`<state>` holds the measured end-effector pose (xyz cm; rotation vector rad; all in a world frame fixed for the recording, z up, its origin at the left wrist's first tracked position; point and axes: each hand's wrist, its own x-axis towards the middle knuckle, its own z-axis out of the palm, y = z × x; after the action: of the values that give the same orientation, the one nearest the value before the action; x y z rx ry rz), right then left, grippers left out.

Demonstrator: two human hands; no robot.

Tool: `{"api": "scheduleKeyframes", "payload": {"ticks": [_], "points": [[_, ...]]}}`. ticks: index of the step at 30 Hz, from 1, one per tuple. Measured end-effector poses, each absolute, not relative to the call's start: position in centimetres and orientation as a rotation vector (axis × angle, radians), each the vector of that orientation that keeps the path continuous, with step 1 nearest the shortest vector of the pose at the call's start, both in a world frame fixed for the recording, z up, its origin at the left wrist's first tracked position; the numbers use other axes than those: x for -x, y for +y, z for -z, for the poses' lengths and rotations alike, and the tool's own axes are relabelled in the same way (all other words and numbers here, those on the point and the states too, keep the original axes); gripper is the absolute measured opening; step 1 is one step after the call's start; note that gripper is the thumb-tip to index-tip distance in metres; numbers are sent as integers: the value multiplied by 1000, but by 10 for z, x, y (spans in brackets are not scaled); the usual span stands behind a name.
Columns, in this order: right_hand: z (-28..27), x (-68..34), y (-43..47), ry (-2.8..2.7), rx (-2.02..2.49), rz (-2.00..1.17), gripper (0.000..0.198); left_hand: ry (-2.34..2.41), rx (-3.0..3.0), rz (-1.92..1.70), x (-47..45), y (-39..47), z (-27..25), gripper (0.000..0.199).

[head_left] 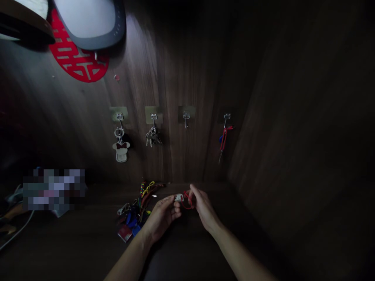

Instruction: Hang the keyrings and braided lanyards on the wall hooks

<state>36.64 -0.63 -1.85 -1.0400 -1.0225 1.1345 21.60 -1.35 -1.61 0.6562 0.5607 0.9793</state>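
Left grip (160,218) pinches a pale key-like piece (179,198); its red cord (190,202) runs rightward to the right grip (204,208), closure unclear.

I saw a red double-happiness cutout (76,60) on the wood-grain wall (166,89), partly hidden behind a pale, dark-rimmed panel (90,19). Lower left, a white cable (27,223) curved.

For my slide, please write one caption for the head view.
Left hand pinching a small pale object, right hand at a red cord, below four wall hooks.
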Motion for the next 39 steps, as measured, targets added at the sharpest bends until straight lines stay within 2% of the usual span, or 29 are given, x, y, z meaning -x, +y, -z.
{"api": "scheduleKeyframes", "payload": {"ticks": [11, 15, 20, 31, 39], "points": [[13, -365, -9, -1098, 959, -1381, 21, 501, -644, -989, -215, -13, 18, 16], [11, -364, -12, -1216, 962, -1407, 26, 480, -633, -993, -214, -12, 19, 16], [11, -362, -14, -1164, 922, -1531, 15, 455, -629, -983, -214, -11, 17, 20], [6, -376, -5, -933, 978, -1353, 27, 518, -591, -1051, -212, -8, 18, 22], [-12, -383, -8, -844, 778, -1340, 22, 655, -783, -997, -217, -6, 28, 36]]}}
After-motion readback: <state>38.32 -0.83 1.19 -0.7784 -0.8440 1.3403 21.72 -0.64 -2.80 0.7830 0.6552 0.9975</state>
